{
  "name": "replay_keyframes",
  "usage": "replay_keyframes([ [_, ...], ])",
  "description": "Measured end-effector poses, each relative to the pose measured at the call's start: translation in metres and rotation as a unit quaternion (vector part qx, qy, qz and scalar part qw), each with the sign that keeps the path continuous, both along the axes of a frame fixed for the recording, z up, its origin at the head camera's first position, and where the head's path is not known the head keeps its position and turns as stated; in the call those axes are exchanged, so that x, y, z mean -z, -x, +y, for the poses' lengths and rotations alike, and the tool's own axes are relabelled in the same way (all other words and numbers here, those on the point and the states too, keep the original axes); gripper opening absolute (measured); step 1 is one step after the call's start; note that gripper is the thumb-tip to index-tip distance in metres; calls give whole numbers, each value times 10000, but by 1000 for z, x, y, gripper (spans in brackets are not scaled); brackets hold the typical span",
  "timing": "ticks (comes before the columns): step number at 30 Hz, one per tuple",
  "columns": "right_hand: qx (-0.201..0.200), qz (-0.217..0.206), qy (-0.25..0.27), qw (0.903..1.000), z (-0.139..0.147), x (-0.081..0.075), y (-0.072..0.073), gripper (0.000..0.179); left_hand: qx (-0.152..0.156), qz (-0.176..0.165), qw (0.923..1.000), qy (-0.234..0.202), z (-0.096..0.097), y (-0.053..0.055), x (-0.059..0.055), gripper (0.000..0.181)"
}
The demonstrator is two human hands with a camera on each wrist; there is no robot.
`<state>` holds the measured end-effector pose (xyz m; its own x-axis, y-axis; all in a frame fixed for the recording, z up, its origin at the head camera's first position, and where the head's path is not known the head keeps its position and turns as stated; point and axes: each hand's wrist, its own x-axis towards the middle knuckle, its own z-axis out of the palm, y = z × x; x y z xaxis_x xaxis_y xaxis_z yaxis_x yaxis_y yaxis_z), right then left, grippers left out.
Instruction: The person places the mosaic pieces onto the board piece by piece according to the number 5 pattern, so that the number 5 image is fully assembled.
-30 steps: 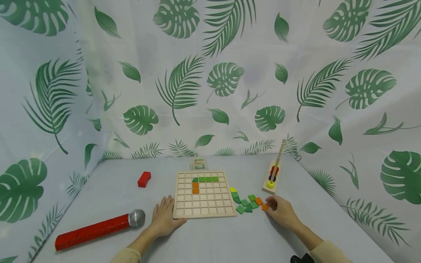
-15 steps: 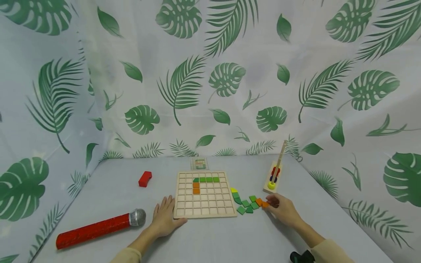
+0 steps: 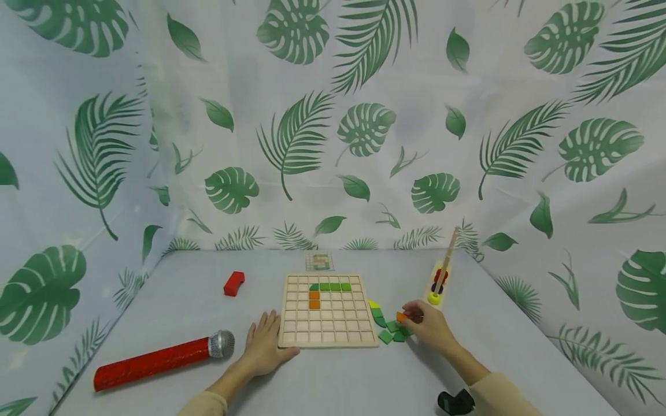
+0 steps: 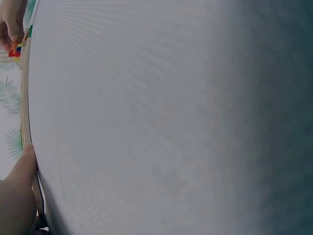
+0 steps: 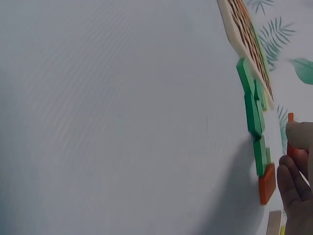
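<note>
My right hand (image 3: 428, 327) pinches an orange square tile (image 3: 401, 316) between thumb and fingers, raised above the loose tiles. In the right wrist view, the held tile (image 5: 290, 117) stands on edge in the grip, and another orange tile (image 5: 267, 183) lies beneath it. Several green tiles (image 3: 385, 336) lie right of the wooden grid board (image 3: 333, 334). On the board sit a row of green tiles (image 3: 335, 286) and two orange tiles (image 3: 314, 299). My left hand (image 3: 262, 345) rests at the board's front left corner, fingers along the left side, thumb (image 4: 27, 164) by the front edge.
A red microphone (image 3: 161, 361) lies at the left, with a red block (image 3: 234, 283) farther back. Behind the board is a small pattern card (image 3: 319, 262). A wooden bead stand with an upright stick (image 3: 448, 257) stands at the back right. A dark object (image 3: 455, 401) sits by the right sleeve.
My right hand has lifted an orange tile off the table and moved left over the green tiles. The left hand stays at the board. The head view has shifted slightly.
</note>
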<state>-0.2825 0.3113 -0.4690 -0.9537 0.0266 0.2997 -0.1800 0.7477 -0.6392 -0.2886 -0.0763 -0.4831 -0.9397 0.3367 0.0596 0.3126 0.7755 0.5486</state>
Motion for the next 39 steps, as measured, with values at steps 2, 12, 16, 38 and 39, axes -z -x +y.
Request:
replay_keyframes([
  [2,-9,23,-1,10000,-5,1,2,27,2,14,10000,3,0,0,2,92],
  [12,-80,80,112,9999,-24,3,16,28,-25,28,10000,-35,1,4,5,92],
  [16,-149,138,81,9998,-33,4,22,27,-41,37,10000,-28,0,4,5,92],
  [38,-998,394,265,9939,-94,9,55,29,-55,52,10000,-41,0,1,3,92],
  [39,-1014,397,251,9937,-96,10,56,28,-43,49,10000,-45,0,1,3,92],
])
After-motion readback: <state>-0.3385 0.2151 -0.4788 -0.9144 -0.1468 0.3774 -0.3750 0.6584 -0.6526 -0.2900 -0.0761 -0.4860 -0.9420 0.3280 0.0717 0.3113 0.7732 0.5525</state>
